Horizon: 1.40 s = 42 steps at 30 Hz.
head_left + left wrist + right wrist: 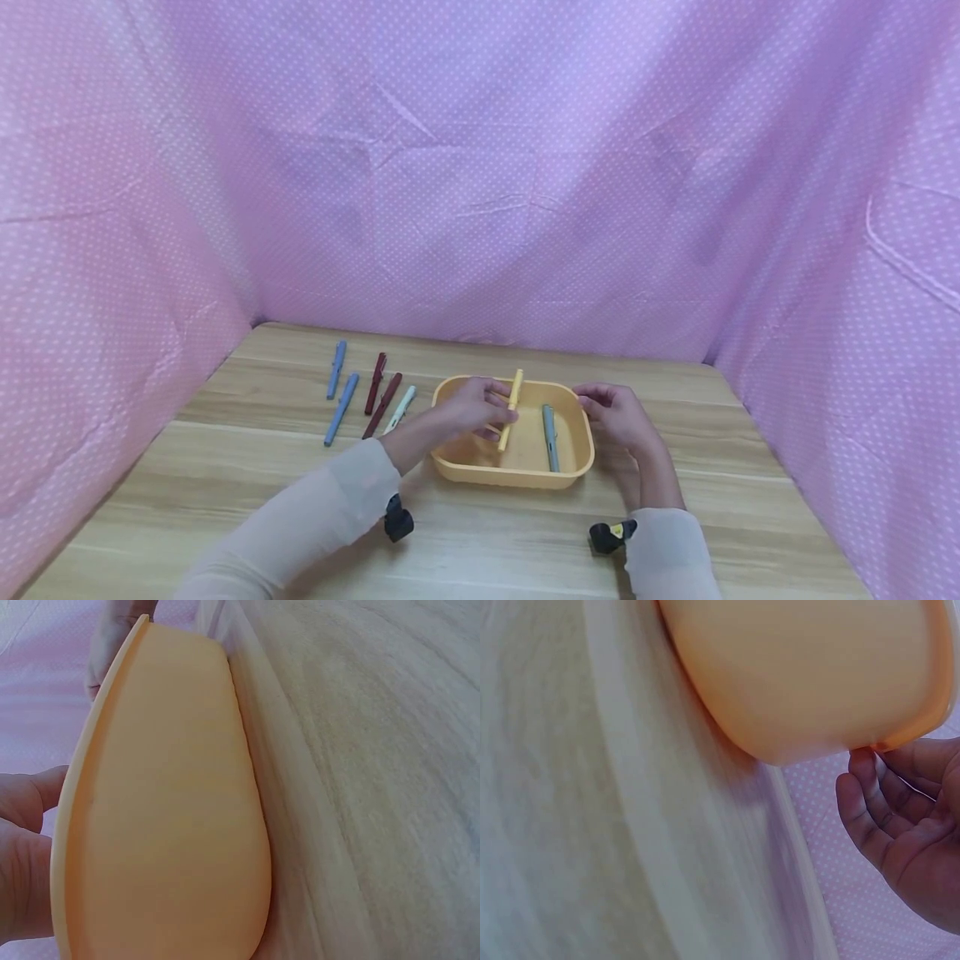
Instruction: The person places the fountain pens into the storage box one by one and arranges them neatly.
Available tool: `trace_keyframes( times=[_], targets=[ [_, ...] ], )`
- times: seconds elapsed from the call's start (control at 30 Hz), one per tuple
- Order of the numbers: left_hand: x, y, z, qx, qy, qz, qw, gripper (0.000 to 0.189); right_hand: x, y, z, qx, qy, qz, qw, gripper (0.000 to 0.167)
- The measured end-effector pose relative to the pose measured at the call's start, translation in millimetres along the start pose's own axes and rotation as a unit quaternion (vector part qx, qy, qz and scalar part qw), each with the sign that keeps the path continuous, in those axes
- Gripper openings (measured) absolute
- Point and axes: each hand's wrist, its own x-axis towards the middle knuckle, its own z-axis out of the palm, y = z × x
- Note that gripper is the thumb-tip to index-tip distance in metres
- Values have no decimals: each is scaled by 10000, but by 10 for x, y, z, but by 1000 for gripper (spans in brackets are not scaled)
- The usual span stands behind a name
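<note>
The left hand (477, 406) is pinching a yellow pen (516, 387) over the tray (510, 477).
The right hand (618, 412), fingers relaxed, is touching the tray's rim; a green pen (551, 437) is lying inside.

We see pink cloth (480, 167) with small white dots filling the top of the head view and running down both sides, creased at upper centre and far right. Across the lower half, we see a table (495, 542) with streaky wood grain.
</note>
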Motion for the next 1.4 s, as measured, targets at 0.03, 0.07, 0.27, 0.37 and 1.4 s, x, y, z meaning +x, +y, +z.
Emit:
trace_keyframes(
  times=[0.03,0.07,0.27,0.37,1.4],
  targets=[
    [4,-2,8,-25,-6,-23,10000,49,0,0,1,-13,-1,-12,10000,24],
    [6,-4,16,-50,2,-41,10000,48,1,1,3,-18,4,-20,10000,24],
    [34,-38,80,-127,56,-126,9998,46,2,13,3,-61,9,-8,10000,24],
    [53,-52,110,-124,70,-163,9998,46,2,19,6,-21,14,24,10000,24],
    [138,-162,301,-179,29,-572,9982,43,-3,-9,11,-59,15,88,9999,25]
  ],
)
